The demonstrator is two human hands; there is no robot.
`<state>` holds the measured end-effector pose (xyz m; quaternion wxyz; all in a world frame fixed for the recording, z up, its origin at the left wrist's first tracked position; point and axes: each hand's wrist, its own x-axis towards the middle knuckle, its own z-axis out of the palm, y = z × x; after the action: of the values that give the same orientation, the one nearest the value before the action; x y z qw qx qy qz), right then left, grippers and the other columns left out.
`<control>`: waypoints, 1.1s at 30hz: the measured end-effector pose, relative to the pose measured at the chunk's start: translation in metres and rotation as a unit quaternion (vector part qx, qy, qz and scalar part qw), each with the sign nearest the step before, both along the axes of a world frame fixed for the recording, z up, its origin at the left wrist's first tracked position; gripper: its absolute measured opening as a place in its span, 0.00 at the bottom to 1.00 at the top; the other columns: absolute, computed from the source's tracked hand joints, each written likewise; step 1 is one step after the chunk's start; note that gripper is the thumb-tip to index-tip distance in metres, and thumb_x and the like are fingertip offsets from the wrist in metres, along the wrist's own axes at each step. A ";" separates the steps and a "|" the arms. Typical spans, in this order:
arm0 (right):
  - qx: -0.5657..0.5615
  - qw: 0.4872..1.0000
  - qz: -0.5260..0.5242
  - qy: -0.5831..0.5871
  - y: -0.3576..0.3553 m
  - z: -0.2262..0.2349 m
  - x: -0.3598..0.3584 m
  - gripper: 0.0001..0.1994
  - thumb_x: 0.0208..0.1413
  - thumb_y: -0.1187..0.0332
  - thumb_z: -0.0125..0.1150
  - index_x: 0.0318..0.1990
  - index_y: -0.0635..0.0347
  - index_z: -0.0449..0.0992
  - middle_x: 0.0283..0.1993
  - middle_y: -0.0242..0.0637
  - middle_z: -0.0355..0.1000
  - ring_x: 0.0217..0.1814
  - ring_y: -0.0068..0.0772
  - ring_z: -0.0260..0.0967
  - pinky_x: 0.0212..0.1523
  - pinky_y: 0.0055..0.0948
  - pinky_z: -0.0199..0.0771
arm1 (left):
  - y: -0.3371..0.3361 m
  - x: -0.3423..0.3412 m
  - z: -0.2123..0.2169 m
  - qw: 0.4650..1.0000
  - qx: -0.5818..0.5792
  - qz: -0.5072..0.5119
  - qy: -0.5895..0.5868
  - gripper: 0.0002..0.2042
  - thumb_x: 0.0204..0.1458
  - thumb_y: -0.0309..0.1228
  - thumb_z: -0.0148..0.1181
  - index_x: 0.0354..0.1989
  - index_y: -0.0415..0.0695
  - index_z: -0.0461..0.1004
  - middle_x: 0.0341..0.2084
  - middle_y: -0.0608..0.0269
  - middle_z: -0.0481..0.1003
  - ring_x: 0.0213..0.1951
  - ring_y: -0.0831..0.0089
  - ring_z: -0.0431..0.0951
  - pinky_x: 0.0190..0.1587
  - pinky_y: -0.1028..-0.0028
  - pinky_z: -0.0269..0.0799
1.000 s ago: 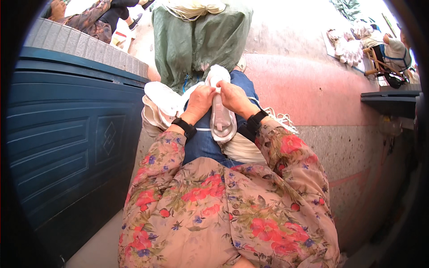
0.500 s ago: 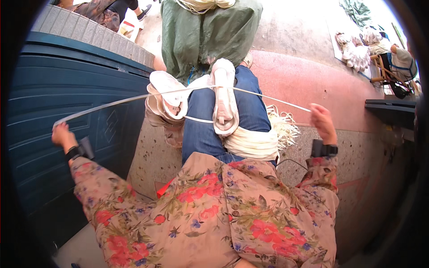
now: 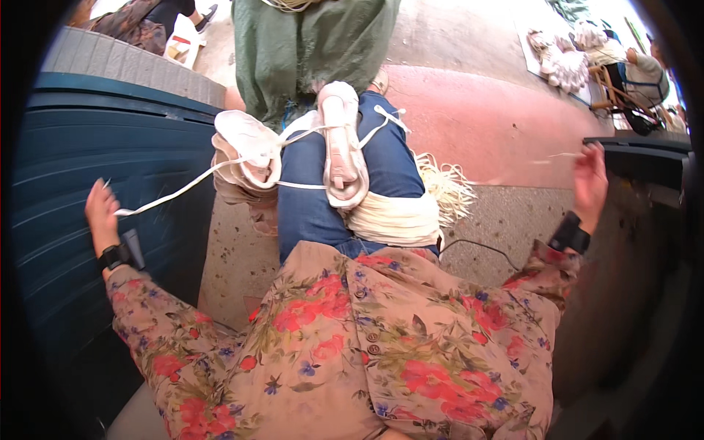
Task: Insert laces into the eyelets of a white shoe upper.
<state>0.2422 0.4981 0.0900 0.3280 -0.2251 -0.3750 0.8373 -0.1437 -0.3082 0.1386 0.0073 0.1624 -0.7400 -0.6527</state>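
Two denim-clad legs (image 3: 304, 209) are supporting a white sneaker (image 3: 339, 158) between the left hand (image 3: 101, 209) and right hand (image 3: 589, 177); the left is gripping a flat white shoelace (image 3: 174, 194) trailing inward from it, while blur is leaving the right's grip uncertain.

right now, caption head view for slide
Left hand and right hand wide apart, slim white shoe resting on blue denim jeans
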 end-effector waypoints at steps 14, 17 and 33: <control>0.765 0.548 0.297 -0.162 -0.268 -0.124 -0.200 0.19 0.39 0.75 0.53 0.45 0.58 0.68 0.33 0.42 0.69 0.39 0.38 0.66 0.38 0.33 0.64 | 0.300 0.100 -0.069 0.902 0.021 -0.394 -0.175 0.15 0.49 0.28 0.50 0.44 0.35 0.63 0.24 0.62 0.71 0.19 0.81 0.70 0.18 0.87 0.61; 0.605 0.652 0.388 -0.243 -0.236 -0.090 -0.192 0.15 0.44 0.70 0.55 0.43 0.59 0.70 0.26 0.32 0.68 0.30 0.27 0.66 0.30 0.24 0.64 | 0.310 0.108 -0.079 0.878 -0.027 -0.438 -0.193 0.11 0.50 0.29 0.50 0.40 0.36 0.66 0.25 0.62 0.72 0.19 0.82 0.70 0.19 0.87 0.62; -0.108 0.944 0.128 0.283 -0.043 0.062 -0.026 0.08 0.54 0.75 0.46 0.41 0.67 0.64 0.23 0.28 0.56 0.27 0.21 0.53 0.33 0.22 0.56 | 0.340 0.114 -0.106 0.857 -0.057 -0.455 -0.234 0.08 0.51 0.29 0.49 0.36 0.38 0.66 0.24 0.63 0.72 0.20 0.82 0.71 0.21 0.87 0.63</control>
<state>0.2158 0.4553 0.1516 0.2841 0.0365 -0.1995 0.9371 -0.0301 0.0314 0.0326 -0.4550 -0.0453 -0.7473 -0.4822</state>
